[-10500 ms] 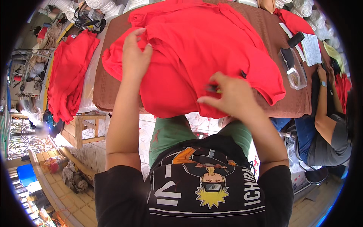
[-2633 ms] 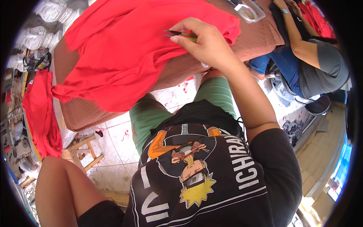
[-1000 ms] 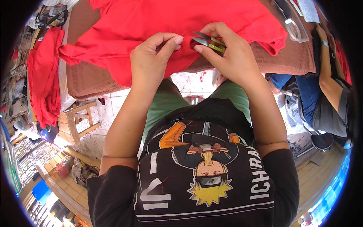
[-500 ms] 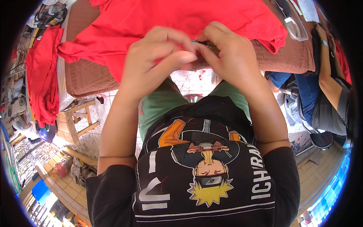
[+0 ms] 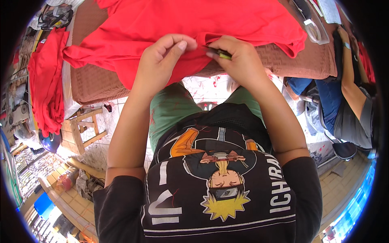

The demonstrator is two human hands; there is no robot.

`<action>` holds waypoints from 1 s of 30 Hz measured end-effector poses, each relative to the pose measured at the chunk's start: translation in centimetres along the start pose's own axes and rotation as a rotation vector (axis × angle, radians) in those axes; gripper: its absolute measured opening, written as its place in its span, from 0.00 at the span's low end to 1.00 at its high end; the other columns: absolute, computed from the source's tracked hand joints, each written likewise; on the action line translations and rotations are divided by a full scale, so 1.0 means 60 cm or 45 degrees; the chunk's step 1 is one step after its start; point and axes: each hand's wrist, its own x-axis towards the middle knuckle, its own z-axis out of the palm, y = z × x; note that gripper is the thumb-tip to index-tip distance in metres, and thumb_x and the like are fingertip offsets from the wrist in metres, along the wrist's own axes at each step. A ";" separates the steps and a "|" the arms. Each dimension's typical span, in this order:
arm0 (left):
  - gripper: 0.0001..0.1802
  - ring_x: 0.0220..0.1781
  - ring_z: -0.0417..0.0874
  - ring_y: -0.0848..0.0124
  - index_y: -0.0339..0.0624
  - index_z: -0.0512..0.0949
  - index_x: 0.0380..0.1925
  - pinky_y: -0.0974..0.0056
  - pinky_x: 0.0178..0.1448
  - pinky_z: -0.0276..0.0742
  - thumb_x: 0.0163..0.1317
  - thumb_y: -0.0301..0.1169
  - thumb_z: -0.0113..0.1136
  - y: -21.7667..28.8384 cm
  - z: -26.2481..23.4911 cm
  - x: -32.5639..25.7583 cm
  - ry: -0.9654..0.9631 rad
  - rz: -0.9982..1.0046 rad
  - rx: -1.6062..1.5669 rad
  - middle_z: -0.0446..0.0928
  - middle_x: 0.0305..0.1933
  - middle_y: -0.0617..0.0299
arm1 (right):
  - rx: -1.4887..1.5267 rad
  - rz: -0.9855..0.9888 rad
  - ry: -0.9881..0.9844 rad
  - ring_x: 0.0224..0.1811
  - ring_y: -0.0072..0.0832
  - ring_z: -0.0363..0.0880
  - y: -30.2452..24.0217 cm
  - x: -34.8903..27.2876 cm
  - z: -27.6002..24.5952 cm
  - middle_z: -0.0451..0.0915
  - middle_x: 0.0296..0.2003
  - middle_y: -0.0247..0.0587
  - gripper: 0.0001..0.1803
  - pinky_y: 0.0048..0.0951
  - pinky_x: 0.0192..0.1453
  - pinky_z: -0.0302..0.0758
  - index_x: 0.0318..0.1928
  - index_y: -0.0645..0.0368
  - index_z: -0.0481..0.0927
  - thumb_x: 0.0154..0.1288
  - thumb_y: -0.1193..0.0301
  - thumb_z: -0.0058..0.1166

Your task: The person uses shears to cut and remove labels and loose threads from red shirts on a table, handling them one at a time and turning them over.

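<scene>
A red garment point(image 5: 170, 22) lies bunched over the near edge of the table, with part of it hanging down between my arms. My right hand point(image 5: 239, 56) grips small thread snips point(image 5: 223, 54) with a black and yellow-green body, tip pointing left toward the cloth. A red fold rises just beyond these fingers. My left hand point(image 5: 164, 56) is closed in a pinch, thumb against the curled index finger, in front of the garment. What it pinches, if anything, is too small to make out. A narrow gap separates the two hands.
A brown patterned cloth covers the table point(image 5: 95, 83). More red fabric point(image 5: 46, 81) hangs at the left, above a wooden stool point(image 5: 83, 129). A clear plastic case point(image 5: 318, 32) lies at the far right. Beside it another person's arm point(image 5: 349, 77) reaches to the table.
My left hand has drawn back to the left and its fingers have curled. My right hand has come slightly lower and nearer, so the snips show more clearly.
</scene>
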 end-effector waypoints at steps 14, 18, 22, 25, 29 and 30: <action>0.16 0.58 0.77 0.68 0.42 0.80 0.51 0.65 0.63 0.71 0.63 0.22 0.58 0.002 0.028 0.009 -0.034 0.276 0.474 0.77 0.56 0.59 | 0.612 0.285 -0.156 0.41 0.18 0.78 0.014 0.005 -0.034 0.83 0.34 0.35 0.10 0.22 0.51 0.72 0.42 0.65 0.81 0.71 0.70 0.53; 0.20 0.57 0.77 0.62 0.49 0.82 0.50 0.62 0.61 0.72 0.56 0.24 0.65 -0.003 0.039 0.010 -0.001 0.395 0.743 0.76 0.55 0.60 | 0.685 0.320 -0.125 0.29 0.12 0.73 0.007 0.006 -0.036 0.83 0.32 0.32 0.10 0.16 0.34 0.69 0.40 0.62 0.82 0.70 0.67 0.55; 0.14 0.49 0.78 0.64 0.49 0.84 0.41 0.63 0.51 0.77 0.52 0.29 0.68 -0.011 0.045 0.017 0.107 0.607 1.011 0.77 0.49 0.68 | 0.778 0.485 -0.202 0.19 0.08 0.63 -0.006 0.009 -0.053 0.83 0.30 0.30 0.11 0.14 0.21 0.56 0.38 0.60 0.83 0.68 0.64 0.58; 0.09 0.44 0.80 0.66 0.48 0.84 0.35 0.63 0.45 0.78 0.51 0.30 0.69 -0.011 0.050 0.018 0.112 0.581 1.015 0.80 0.42 0.70 | 0.859 0.549 -0.275 0.16 0.09 0.61 -0.013 0.013 -0.063 0.84 0.30 0.30 0.11 0.14 0.19 0.54 0.40 0.60 0.83 0.68 0.64 0.58; 0.06 0.35 0.82 0.66 0.46 0.84 0.33 0.64 0.40 0.78 0.55 0.32 0.67 -0.019 0.055 0.017 0.166 0.455 0.842 0.83 0.35 0.66 | 1.135 0.380 -0.085 0.15 0.09 0.59 -0.030 0.025 -0.068 0.84 0.33 0.31 0.14 0.13 0.19 0.54 0.47 0.60 0.82 0.68 0.64 0.57; 0.06 0.33 0.83 0.66 0.46 0.84 0.33 0.65 0.39 0.78 0.56 0.32 0.67 -0.018 0.056 0.016 0.166 0.342 0.741 0.84 0.34 0.64 | 1.146 0.334 -0.220 0.22 0.10 0.67 -0.020 0.032 -0.095 0.83 0.40 0.33 0.16 0.13 0.26 0.62 0.52 0.60 0.80 0.69 0.65 0.57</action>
